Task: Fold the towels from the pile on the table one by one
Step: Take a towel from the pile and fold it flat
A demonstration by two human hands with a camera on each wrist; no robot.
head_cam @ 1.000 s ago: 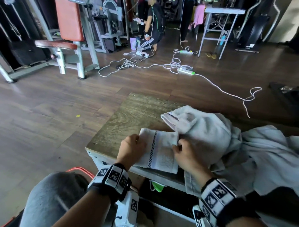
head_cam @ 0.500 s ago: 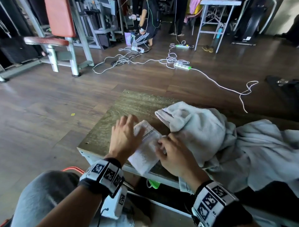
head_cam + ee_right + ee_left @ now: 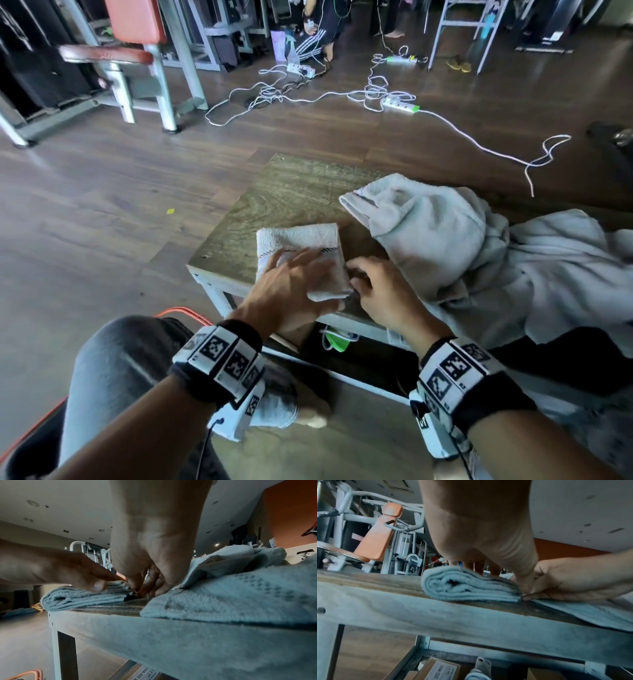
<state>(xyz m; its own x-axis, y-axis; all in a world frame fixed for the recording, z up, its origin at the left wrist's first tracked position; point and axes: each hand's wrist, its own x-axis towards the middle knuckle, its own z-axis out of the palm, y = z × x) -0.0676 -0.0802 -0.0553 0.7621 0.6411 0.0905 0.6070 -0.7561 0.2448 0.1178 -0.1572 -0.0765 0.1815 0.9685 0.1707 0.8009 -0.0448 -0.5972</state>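
At the table's (image 3: pixel 274 192) seven-o'clock corner, the small towel (image 3: pixel 294 240) now lies fully folded: left hand (image 3: pixel 291 291) flattens it with straight fingers, right hand (image 3: pixel 380 294) pinches its edge; the pile (image 3: pixel 479 260) at three o'clock awaits.

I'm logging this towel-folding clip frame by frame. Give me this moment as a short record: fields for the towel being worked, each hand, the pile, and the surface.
towel in work: small folded towel, several layers thick, flat near the table's front left corner
left hand: left hand lies flat on the folded towel, fingers straight
right hand: right hand has curled fingers at the towel's right edge; whether it pinches the towel is unclear
pile: unfolded towels heaped to the right, apart from the folded one
surface: wooden table
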